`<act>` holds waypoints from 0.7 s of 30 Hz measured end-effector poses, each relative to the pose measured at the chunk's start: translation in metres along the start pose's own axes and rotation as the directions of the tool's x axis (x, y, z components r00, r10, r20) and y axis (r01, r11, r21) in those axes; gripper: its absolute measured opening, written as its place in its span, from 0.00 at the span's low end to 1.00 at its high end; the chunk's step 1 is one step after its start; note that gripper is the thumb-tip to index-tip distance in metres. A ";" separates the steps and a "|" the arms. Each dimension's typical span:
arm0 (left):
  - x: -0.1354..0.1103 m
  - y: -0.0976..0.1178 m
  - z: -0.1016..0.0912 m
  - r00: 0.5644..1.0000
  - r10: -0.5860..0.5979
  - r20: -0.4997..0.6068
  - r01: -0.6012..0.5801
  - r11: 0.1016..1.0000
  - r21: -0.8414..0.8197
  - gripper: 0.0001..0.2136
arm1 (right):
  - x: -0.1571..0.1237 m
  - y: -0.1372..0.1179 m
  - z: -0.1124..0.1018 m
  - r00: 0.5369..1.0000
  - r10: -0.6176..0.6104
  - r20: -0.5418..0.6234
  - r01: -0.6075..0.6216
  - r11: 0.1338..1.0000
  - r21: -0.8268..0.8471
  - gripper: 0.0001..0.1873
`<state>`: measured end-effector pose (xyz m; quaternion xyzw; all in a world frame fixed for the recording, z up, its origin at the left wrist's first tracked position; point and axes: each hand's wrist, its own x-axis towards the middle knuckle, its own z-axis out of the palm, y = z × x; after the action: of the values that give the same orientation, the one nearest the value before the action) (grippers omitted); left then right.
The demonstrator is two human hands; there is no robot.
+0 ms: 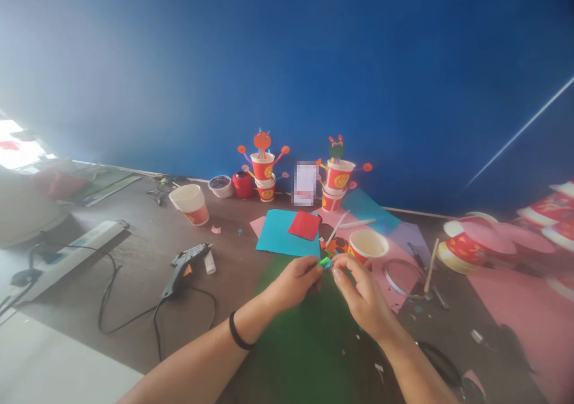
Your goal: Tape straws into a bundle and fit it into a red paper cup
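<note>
My left hand [293,281] and my right hand [359,293] meet over a dark green paper sheet [305,344] and pinch a small green and blue piece [326,263] between their fingertips. A black band circles my left wrist. Just beyond my fingers stands a red paper cup [368,245] with a pale inside. A turquoise sheet [282,233] with a red square [305,225] on it lies behind my left hand.
A black glue gun [186,263] with its cable lies left, next to a white glue stick [209,263]. Two cup figures [263,174] [336,180] stand by the blue wall. Stacked red cups [466,245] lie right on pink paper. Scissors [443,365] lie near my right forearm.
</note>
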<state>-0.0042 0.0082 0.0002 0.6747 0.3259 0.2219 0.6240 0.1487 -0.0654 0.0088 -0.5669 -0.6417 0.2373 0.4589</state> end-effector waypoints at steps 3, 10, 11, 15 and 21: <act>-0.002 0.002 0.000 0.995 0.088 -0.056 -0.075 0.978 0.193 0.13 | 0.000 0.000 0.001 1.000 -0.026 -0.014 0.026 0.999 -0.020 0.06; -0.007 0.006 0.003 0.979 0.161 -0.124 -0.081 0.869 0.488 0.10 | 0.000 0.002 0.006 0.998 -0.051 -0.037 0.049 0.998 -0.049 0.06; -0.007 0.006 0.004 0.978 0.166 -0.129 -0.079 0.858 0.507 0.10 | 0.000 0.003 0.006 0.998 -0.051 -0.039 0.049 0.997 -0.056 0.06; -0.008 0.007 0.007 0.969 0.210 -0.130 -0.101 0.817 0.568 0.10 | 0.000 0.006 0.010 0.993 -0.078 -0.087 0.070 0.994 -0.089 0.06; -0.011 0.007 0.010 0.949 0.302 -0.090 -0.175 0.742 0.647 0.10 | -0.001 0.011 0.014 0.988 -0.086 -0.131 0.072 0.992 -0.107 0.05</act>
<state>-0.0035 -0.0069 0.0072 0.8564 0.3496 0.2409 0.2936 0.1419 -0.0606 -0.0073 -0.5785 -0.6424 0.1469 0.4807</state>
